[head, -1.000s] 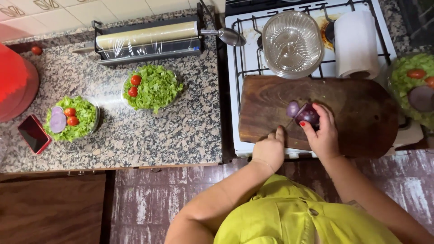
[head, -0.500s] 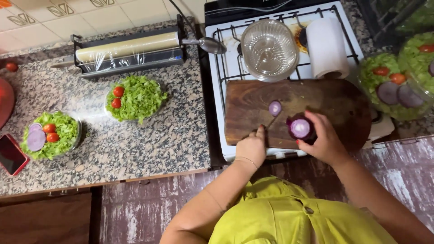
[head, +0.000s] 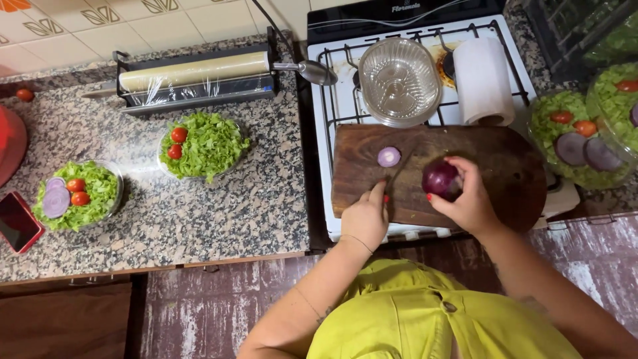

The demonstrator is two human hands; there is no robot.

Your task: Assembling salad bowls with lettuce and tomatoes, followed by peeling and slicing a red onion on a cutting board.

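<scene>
My left hand [head: 365, 219] grips a dark knife [head: 401, 174] whose blade lies across the wooden cutting board [head: 505, 166]. A red onion [head: 440, 178] rests on the board just right of the blade, with my right hand [head: 468, 199] closed around it. One round purple onion slice [head: 389, 157] lies flat on the board, left of the knife tip. The board sits on top of a white gas stove [head: 332, 113].
An empty glass bowl [head: 399, 81] and a paper towel roll [head: 483, 80] stand on the stove behind the board. Salad bowls sit on the granite counter [head: 206, 145], [head: 78, 194] and at the right [head: 577, 138]. A cling-film dispenser [head: 196, 76], a spoon [head: 312, 70] and a red phone [head: 18, 221] lie around.
A slice came off the onion and now lies alone on the board. My right hand turned the onion so its cut face no longer shows. The knife drew back to between the slice and the onion.
</scene>
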